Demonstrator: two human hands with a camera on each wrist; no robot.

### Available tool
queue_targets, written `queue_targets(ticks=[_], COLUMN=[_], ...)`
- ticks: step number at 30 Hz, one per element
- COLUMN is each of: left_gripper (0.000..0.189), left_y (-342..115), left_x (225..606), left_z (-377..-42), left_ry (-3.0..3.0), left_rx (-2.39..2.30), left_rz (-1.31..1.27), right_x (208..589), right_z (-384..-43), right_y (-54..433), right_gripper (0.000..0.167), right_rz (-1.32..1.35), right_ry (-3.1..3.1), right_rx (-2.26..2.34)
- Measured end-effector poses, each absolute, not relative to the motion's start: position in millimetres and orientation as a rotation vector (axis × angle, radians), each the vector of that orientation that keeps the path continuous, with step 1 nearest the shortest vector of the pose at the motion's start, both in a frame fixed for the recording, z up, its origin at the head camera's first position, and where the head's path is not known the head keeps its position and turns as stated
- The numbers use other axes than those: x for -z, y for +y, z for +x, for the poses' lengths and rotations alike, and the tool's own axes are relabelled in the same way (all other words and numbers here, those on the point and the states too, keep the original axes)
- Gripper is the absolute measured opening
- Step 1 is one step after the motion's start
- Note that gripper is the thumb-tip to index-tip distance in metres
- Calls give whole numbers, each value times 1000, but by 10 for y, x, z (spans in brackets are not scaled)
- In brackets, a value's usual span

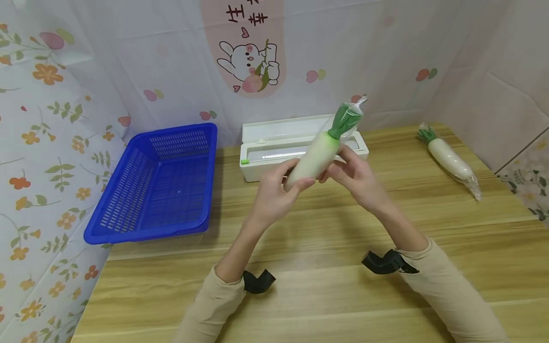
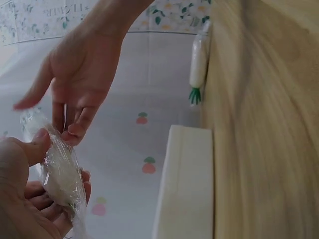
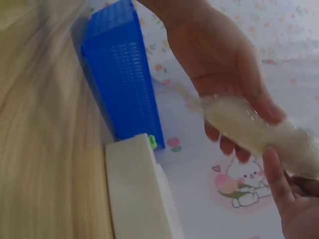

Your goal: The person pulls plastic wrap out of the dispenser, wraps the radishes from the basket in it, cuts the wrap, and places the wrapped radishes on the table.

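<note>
A daikon radish [image 1: 315, 159] with green stalks, wrapped in clear film, is tilted in the air above the table, its top toward the upper right. The left hand [image 1: 276, 193] grips its lower end, thumb across the front. Against the radish's right side, the right hand [image 1: 353, 178] holds it with bent fingers, partly hidden behind it. In the right wrist view the left hand [image 3: 219, 64] curls round the wrapped daikon [image 3: 249, 124]; the right hand [image 3: 299, 199] is at its other end. Twisted film sticks out past the stalks in the head view.
Behind the hands stands a white cling film dispenser [image 1: 253, 170] with its lid up. A blue plastic basket [image 1: 210, 190] sits at the left of the wooden table [image 1: 317, 295]. Another wrapped daikon [image 1: 450, 157] lies at the right. Printed cloth hangs behind.
</note>
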State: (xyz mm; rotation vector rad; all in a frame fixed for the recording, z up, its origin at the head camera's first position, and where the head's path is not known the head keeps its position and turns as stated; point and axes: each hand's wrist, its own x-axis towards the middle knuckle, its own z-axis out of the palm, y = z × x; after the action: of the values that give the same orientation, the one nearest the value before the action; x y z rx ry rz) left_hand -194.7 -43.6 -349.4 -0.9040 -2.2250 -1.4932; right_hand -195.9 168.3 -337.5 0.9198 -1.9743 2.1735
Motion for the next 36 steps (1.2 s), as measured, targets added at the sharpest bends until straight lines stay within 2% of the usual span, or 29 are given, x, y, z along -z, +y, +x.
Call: queue_targets(ticks=[7,16,21,28,36], left_gripper=[40,35,40,47,48], left_y=[-361,-367,-391,-441,-514], left_x=[3582,3602,3628,3705,3796], left_z=[-1941,-1993,-2028,-2091,-2168], left_ry=[-2388,-2508,-2554,-2634,-2681], left_rx=[1532,1488,1501,1465,1422], left_rz=[-843,-897,-921,-827,-748], right_x=[3464,3502,3545,3635,3740], right_z=[-1982,-2034,-2097,-2249,-2390], right_y=[1611,1631,1678,1843,2064], right_gripper=[37,35,34,28,30], right_rz=[680,620,587,489,345], right_ry=[-2073,-2133,-2167,-2190,-2257], right_rx=[-2101,-2059,-2059,-2083,-2047])
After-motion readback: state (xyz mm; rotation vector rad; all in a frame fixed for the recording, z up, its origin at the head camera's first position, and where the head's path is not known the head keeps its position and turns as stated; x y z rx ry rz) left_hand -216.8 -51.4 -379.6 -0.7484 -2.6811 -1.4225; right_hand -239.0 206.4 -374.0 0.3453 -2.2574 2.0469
